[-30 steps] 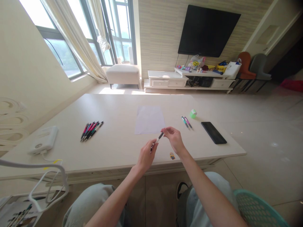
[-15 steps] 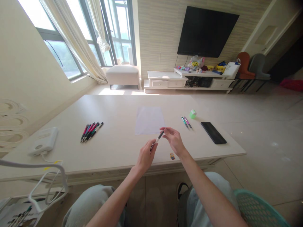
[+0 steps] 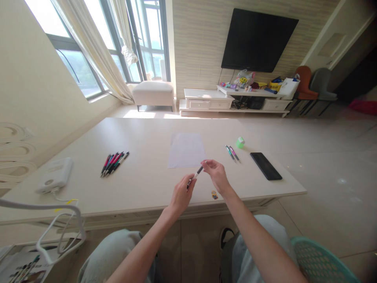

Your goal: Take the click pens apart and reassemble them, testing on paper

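A black and white pen (image 3: 198,172) is held aslant above the near part of the table (image 3: 141,184). My left hand (image 3: 180,193) is closed round its lower part. At its upper end, the fingertips of my right hand (image 3: 215,173) are pinched together; whatever small part they grip is hidden. Just beyond my hands lies a white sheet of paper (image 3: 185,149). A teal pen (image 3: 230,152) and a pink pen (image 3: 235,153) lie side by side to the right. Several pens (image 3: 113,164) are bunched on the left. Close to the front edge is a small cartoon sticker (image 3: 214,195).
A black phone (image 3: 266,166) and a small green container (image 3: 240,142) are on the table's right side. A white box-shaped device (image 3: 55,175) with a cable sits at the left. Below right stands a green basket (image 3: 322,257). A TV cabinet (image 3: 209,103) is against the wall.
My right fingers have shifted very slightly at the pen's upper end. My left hand keeps its hold, and the things on the table stay in place.
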Demonstrator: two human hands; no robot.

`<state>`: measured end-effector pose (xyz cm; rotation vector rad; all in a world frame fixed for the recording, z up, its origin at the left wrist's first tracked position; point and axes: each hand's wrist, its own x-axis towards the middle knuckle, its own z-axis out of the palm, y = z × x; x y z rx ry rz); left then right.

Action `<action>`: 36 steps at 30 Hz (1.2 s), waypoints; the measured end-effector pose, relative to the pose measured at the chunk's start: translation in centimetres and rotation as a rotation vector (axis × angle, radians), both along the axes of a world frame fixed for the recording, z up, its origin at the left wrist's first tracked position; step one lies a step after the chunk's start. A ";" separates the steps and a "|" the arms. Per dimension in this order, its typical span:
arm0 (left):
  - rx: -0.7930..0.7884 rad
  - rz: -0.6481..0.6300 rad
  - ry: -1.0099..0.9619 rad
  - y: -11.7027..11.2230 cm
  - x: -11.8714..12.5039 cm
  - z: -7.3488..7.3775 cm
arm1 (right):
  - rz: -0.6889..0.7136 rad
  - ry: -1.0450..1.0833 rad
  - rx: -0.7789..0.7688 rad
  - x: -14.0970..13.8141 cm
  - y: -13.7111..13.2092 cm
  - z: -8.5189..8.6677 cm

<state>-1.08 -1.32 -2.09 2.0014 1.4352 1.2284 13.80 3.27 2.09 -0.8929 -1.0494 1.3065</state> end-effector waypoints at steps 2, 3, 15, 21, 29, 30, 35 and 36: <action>0.004 -0.005 -0.007 0.0 0.0 0.0 | 0.010 0.015 -0.004 0.0 0.0 0.0; 0.007 -0.003 -0.011 0.0 0.0 -0.1 | 0.028 0.026 -0.009 0.0 0.0 0.0; -0.018 -0.011 -0.014 0.0 0.1 -0.3 | 0.028 0.111 -0.014 0.1 0.1 -0.2; -0.047 -0.013 -0.047 0.0 0.0 -0.4 | 0.022 0.132 -0.034 0.1 0.2 -0.2; -0.112 -0.034 -0.128 0.0 0.1 -0.5 | 0.093 0.169 -0.039 0.3 0.1 -0.4; -0.120 -0.041 -0.139 0.0 0.1 -0.5 | 0.076 0.161 -0.039 0.3 0.2 -0.4; -0.160 -0.061 -0.166 0.0 0.2 -0.4 | 0.160 0.158 -0.025 0.4 0.3 -0.5; -0.168 -0.067 -0.177 0.1 0.2 -0.3 | 0.159 0.142 -0.016 0.4 0.3 -0.6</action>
